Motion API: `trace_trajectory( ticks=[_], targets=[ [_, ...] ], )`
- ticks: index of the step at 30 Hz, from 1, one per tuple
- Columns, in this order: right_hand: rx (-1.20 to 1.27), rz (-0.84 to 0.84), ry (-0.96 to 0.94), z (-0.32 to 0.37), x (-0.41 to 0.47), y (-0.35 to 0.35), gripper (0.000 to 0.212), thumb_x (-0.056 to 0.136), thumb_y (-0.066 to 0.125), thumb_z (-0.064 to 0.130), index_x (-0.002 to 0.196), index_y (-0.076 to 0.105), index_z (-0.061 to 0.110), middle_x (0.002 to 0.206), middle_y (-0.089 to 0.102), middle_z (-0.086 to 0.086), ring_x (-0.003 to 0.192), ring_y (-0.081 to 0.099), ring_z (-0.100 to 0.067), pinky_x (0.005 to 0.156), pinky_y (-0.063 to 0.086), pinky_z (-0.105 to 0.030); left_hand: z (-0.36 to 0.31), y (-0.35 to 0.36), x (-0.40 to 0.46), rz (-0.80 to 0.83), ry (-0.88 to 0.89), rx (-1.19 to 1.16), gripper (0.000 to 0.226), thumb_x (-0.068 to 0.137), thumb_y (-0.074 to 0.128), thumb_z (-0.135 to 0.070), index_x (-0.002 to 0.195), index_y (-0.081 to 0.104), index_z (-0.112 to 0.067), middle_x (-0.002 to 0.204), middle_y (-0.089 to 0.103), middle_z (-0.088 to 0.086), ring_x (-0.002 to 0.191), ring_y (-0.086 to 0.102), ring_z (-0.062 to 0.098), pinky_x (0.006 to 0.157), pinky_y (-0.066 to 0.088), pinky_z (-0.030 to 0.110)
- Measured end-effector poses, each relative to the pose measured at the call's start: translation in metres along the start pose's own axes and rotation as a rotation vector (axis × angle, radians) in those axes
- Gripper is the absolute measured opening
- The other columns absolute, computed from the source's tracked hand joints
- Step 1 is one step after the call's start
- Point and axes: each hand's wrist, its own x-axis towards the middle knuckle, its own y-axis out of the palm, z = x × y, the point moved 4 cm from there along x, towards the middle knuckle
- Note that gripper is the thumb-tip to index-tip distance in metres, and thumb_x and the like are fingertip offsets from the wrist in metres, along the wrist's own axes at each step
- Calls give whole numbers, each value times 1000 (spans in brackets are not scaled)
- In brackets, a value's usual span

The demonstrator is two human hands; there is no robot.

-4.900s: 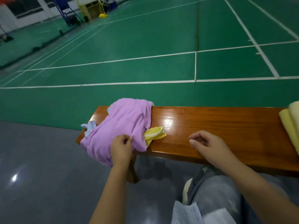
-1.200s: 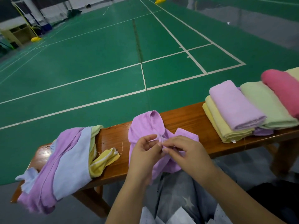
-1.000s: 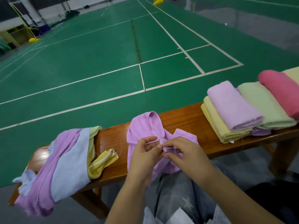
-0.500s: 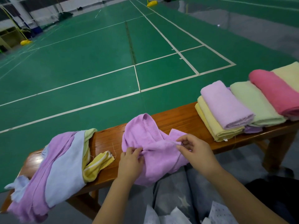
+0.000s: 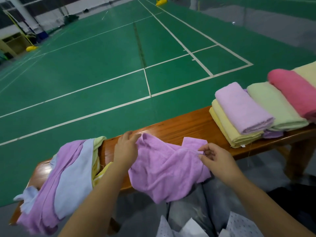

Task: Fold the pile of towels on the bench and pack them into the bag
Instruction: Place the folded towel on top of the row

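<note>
Item one: wooden bench [image 5: 179,125], our landmark, running along the edge of a green court floor [image 5: 102,74]. Item two: a purple towel [image 5: 164,168], unfolded and rumpled, on the middle of the bench with its near part hanging over the front edge toward our lap. Our left hand [image 5: 125,149] rests on the towel's left far corner, fingers bent over the cloth there; whether they truly grip it we cannot tell. Our right hand [image 5: 217,157] pinches the towel's right edge between thumb and forefinger. Item three: an unfolded pile [image 5: 56,182] of purple, pale blue and yellow towels, draped over the bench's left end. Item four: folded towels [image 5: 256,110], yellow, purple, pale green and pink, overlapping on the bench's right end.
</note>
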Motion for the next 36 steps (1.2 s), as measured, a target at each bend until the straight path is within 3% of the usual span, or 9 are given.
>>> trace_trajectory(
  ticks=[4,7,15,20,24,29,34,36],
  targets=[
    [-19,-7,25,-2,1,-3,11,85,68,9,89,63,18,89,67,4,86,63,-11,75,50,-21,-15,9,32,182,162,196,55,95,43,-7,139,46,-39,158,23,1,143,23,27,113,26,44],
    [-40,-7,39,-3,0,-7,10,86,68,11,91,63,17,90,66,4,87,63,-11,77,52,-23,-16,22,37,286,221,345,53,96,43,-9,140,45,-39,158,23,-5,143,24,24,114,25,40],
    [-18,-8,63,-14,1,-18,12,88,65,10,90,60,21,92,65,5,89,61,-11,73,48,-20,27,23,11,163,73,241,35,91,45,-7,120,62,-17,128,56,2,110,57,23,89,47,34],
    [-9,-66,17,4,17,-29,16,90,60,6,87,58,21,93,64,1,93,60,-21,80,50,-33,50,-30,1,-119,-5,-13,22,93,55,-13,106,72,-10,112,65,8,99,62,29,82,45,34],
    [12,-167,-136,60,37,-49,9,94,55,9,99,56,16,89,57,8,91,55,-16,76,40,-26,59,-92,-2,-416,-103,-256,14,88,64,-6,97,72,0,100,68,16,92,62,35,75,42,35],
    [154,-264,-352,144,63,-79,10,94,54,10,101,55,17,93,60,9,92,58,-16,87,48,-32,57,-172,-7,-653,-113,-380,10,86,67,-6,91,73,1,91,69,19,85,61,32,73,39,33],
    [222,-388,-590,212,64,-108,9,95,53,9,100,53,16,86,56,12,78,53,1,71,45,-12,45,-227,-20,-764,-42,-477,4,85,66,-4,85,70,-4,109,70,7,99,63,23,85,43,31],
    [217,-401,-635,223,64,-115,9,95,53,9,101,53,15,85,56,13,76,53,2,69,44,-10,42,-240,-24,-775,-46,-489,6,84,64,-2,86,70,-4,98,70,4,91,63,21,80,43,29]
  ],
)
